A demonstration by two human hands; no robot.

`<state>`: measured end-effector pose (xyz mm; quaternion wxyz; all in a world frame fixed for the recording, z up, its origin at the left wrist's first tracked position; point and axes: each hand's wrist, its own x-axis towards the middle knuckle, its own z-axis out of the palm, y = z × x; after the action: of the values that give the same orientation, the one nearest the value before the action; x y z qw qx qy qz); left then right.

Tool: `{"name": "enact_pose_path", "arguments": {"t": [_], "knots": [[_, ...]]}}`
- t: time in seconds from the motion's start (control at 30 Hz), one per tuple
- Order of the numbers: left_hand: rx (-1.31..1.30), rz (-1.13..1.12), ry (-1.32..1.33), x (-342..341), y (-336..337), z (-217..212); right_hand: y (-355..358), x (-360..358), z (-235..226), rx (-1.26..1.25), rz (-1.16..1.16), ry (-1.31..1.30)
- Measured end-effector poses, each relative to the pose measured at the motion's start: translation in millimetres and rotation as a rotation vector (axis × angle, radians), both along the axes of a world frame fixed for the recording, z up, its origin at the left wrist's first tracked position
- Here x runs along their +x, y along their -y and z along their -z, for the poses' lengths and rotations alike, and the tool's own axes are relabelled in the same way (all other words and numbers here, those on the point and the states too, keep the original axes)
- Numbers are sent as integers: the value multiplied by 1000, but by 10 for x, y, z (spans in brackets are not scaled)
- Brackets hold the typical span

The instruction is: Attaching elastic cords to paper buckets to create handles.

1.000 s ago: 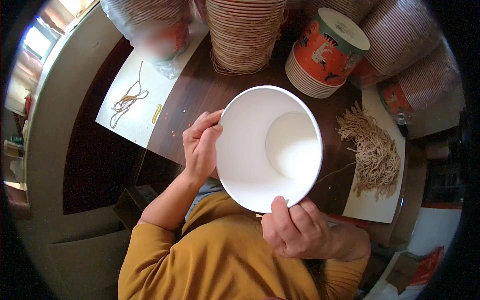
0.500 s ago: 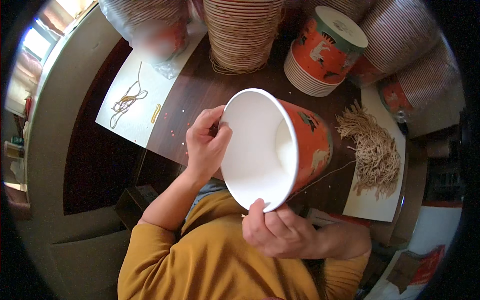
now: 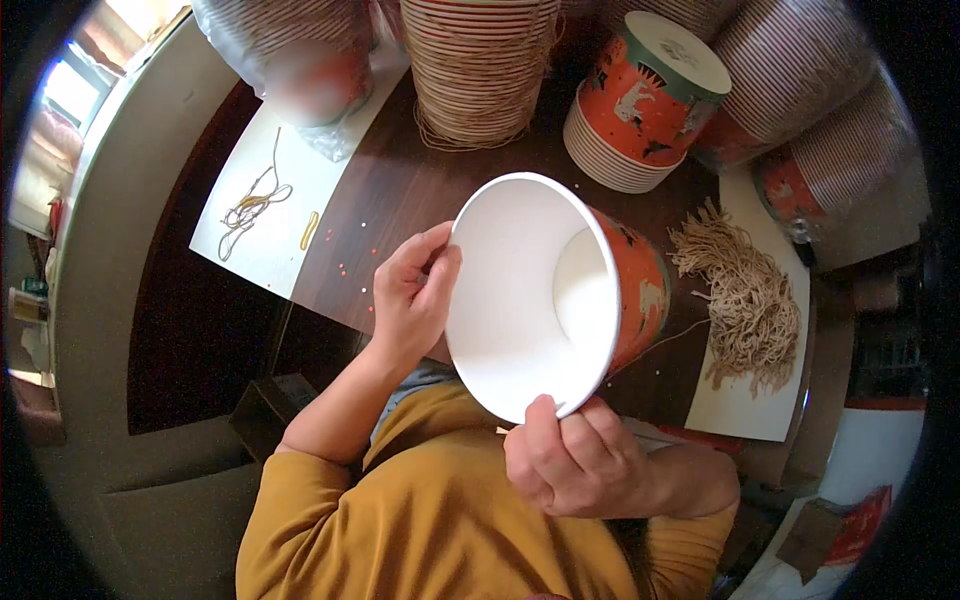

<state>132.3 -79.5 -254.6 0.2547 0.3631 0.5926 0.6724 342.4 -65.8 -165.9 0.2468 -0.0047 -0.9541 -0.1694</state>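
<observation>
A large paper bucket (image 3: pixel 515 300), white inside and orange with printed animals outside, lies tipped with its mouth facing me. My left hand (image 3: pixel 412 295) pinches the left side of its rim between thumb and fingers. At the bottom of the rim, my right hand (image 3: pixel 580 455) is closed on the edge, thumb at the inner side. From behind the bucket a thin string (image 3: pixel 680 335) runs right to a heap of beige cords (image 3: pixel 745 300). The bucket's far outer side is hidden.
Behind stand a tall stack of nested buckets (image 3: pixel 480 75) wound with string and a shorter upside-down orange stack (image 3: pixel 645 105). Plastic-wrapped stacks (image 3: pixel 790 80) fill the back right. Left, a white sheet (image 3: pixel 225 210) carries loose string (image 3: pixel 255 205) and a yellow band (image 3: pixel 310 230). Tiny red and white dots are scattered nearby.
The bucket has turned slightly, so more of its inner bottom shows and less of its orange side. My right hand has shifted a little right with the rim; my left hand keeps its pinch.
</observation>
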Motion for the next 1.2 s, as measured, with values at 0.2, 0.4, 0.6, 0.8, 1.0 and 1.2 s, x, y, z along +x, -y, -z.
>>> {"name": "enact_pose_path", "arguments": {"t": [0.2, 0.4, 0.6, 0.8, 1.0, 1.2], "knots": [[39, 57, -180, -107, 72, -13, -100, 142, 42, -249, 8, -49], [-139, 79, -393, -77, 99, -206, -166, 229, 38, -334, 42, -41], [-127, 36, -424, -47, 26, -193, 21, 123, 97, -127, 34, -10], [-109, -21, -237, -20, -15, 43, 79, 21, 124, 47, -22, 32], [-142, -36, -376, -44, -8, -3, 107, -1, 161, -2, 23, 35], [-69, 12, -177, -71, -8, 104, 80, 19, 125, -47, 25, 12]]}}
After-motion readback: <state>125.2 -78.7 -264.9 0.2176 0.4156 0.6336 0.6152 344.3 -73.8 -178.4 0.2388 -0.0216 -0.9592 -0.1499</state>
